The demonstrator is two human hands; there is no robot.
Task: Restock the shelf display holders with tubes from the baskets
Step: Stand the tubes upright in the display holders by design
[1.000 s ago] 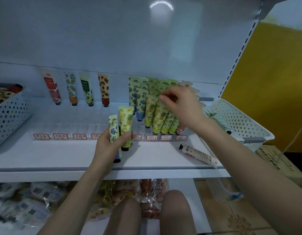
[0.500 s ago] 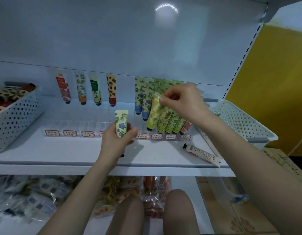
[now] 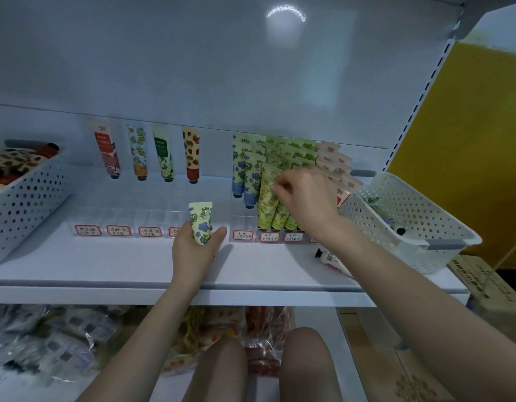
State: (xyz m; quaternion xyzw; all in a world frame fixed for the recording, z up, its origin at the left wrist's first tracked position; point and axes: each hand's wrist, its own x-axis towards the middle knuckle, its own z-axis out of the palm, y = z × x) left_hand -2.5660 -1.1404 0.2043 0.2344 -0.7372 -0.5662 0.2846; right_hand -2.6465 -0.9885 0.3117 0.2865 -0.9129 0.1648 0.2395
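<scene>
**Head view**

- Your left hand [image 3: 193, 250], centre frame, is curled round the lower half of a blue-flower tube [image 3: 201, 223]. The crimp end is up, and the tube is held just in front of the label strip of the clear display holder [image 3: 241, 223].
- Your right hand [image 3: 303, 198], right of centre, pinches the crimped top of a yellow tube [image 3: 268, 198] between thumb and forefinger. The other fingers are loosely curled.
- The yellow tube leans at the front of its row in the holder. I can't tell whether its cap sits in a slot, because the holder front hides it.

**Risks**

- The rows behind the yellow tube are packed tight and lean back on each other. A push on the front tube could fan them out or tip a neighbour sideways.
- If you let go before the cap is seated, the tube will likely flop forward onto the shelf [image 3: 106, 265].
- The blue-flower tube belongs with the blue row [image 3: 245, 172], just left of the yellow one. Your right wrist is close to that spot, so the hands may crowd each other.

**Around**

- A white basket [image 3: 410, 227] at right frame sits on the shelf end, partly overhanging it.
- A loose white tube [image 3: 330, 259] lies flat on the shelf below your right forearm, where a sweep of the arm would knock it off.
- A second basket [image 3: 24, 204] with brown-patterned tubes is at left frame.
- Four single tubes [image 3: 164, 153] stand along the back at upper left.
- Wrapped packets [image 3: 48, 343] sit on the lower shelf, and there is a cardboard box [image 3: 489, 285] at the far right.
</scene>
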